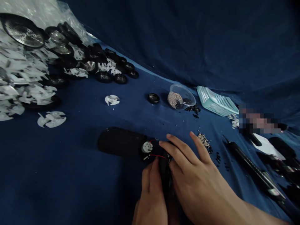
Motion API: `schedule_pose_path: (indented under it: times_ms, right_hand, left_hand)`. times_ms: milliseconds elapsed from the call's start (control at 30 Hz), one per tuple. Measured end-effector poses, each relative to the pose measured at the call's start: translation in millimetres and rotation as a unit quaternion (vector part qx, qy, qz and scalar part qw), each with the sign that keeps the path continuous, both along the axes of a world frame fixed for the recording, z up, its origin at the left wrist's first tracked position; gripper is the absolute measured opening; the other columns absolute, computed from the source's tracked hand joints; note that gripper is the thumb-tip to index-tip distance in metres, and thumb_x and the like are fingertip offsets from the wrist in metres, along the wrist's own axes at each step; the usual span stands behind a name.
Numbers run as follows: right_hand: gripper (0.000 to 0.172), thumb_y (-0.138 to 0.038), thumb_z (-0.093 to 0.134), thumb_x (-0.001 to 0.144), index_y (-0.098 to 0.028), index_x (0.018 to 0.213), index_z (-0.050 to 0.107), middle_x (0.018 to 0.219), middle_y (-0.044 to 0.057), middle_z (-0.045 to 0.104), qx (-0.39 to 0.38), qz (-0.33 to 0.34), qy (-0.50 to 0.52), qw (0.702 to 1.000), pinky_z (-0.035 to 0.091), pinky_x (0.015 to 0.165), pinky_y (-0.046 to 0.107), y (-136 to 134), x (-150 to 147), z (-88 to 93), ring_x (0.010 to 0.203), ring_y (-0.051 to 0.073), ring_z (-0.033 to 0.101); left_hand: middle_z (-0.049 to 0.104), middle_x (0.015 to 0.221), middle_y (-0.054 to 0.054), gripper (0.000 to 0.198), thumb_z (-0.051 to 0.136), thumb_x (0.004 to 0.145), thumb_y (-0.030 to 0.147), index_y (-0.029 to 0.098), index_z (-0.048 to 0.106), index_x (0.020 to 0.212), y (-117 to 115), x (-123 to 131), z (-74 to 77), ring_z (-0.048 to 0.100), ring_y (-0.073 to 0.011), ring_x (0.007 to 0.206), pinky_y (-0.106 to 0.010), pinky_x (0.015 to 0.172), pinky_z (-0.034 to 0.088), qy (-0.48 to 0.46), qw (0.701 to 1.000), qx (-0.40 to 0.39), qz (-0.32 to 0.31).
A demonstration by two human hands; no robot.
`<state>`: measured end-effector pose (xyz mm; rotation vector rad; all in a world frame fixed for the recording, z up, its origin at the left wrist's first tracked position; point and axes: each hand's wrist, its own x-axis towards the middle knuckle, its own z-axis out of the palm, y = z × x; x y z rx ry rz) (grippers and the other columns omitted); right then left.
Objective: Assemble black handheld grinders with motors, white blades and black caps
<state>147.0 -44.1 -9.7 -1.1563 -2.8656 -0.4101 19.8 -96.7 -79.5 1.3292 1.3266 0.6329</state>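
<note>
A black plastic housing (122, 140) lies on the blue cloth with a round white-capped motor (147, 147) at its right end. Thin red wires (157, 155) run from the motor to a second black housing part (165, 172), which stands between my hands. My left hand (151, 193) has its fingers closed against the left side of that part. On its right side, my right hand (194, 172) holds it low down, with the other fingers stretched out above. The lower end of this part is hidden by my hands.
White plastic pieces (25, 68) and black round covers (104, 77) are heaped at left. Farther off stand a clear bowl of screws (175, 99), a black ring (153, 98) and a teal basket (217, 101). Loose screws (203, 140) and an electric screwdriver (253, 168) lie at right.
</note>
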Motion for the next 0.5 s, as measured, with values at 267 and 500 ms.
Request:
schedule_pose_path:
  times_ms: [267,500]
  right_hand:
    - [0.038,-0.012,0.04,0.083,-0.01,0.106,0.07,0.134,0.013,0.056,-0.017,-0.013,-0.002,1.0,0.018,0.113,0.06,-2.4,4.7,-2.8,0.134,0.031,0.036]
    - [0.039,-0.007,0.04,0.077,-0.008,0.102,0.07,0.125,0.016,0.061,-0.011,-0.014,0.008,1.0,0.036,0.102,0.065,-3.0,4.3,-3.6,0.127,0.034,0.044]
  left_hand:
    - [0.035,0.151,-0.019,0.071,0.044,0.081,0.011,0.018,0.027,0.149,-0.5,-1.6,2.0,0.048,-0.0356,0.131,-0.054,0.101,0.047,-0.036,0.995,0.085,0.038]
    - [0.049,0.138,-0.021,0.06,0.047,0.082,0.017,0.015,0.04,0.142,7.0,-0.8,8.0,0.052,-0.0381,0.126,-0.055,0.098,0.05,-0.073,0.991,0.085,0.071]
